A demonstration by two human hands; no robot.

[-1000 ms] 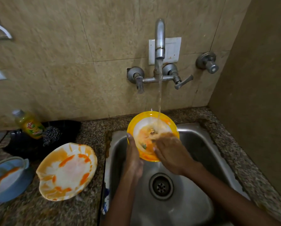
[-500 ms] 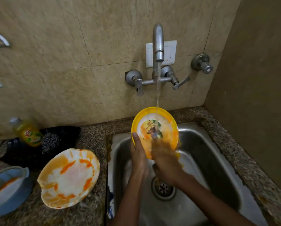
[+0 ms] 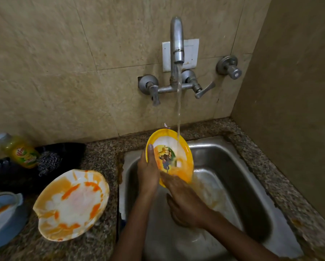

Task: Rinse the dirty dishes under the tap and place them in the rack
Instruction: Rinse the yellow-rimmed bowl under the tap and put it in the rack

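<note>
Head view: I judge the yellow plate (image 3: 182, 157), tilted under the tap (image 3: 176, 44), light, stiff, slippery; left hand (image 3: 147, 172) clamps its rim, thumb in front; right hand (image 3: 184, 202) fingers pressed together rub its lower face.

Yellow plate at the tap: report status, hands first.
Left hand grips yellow plate by its rim, tilted under running water. Right hand rubs its lower edge. Stained white plate waits on counter. Nothing blocking.
</note>
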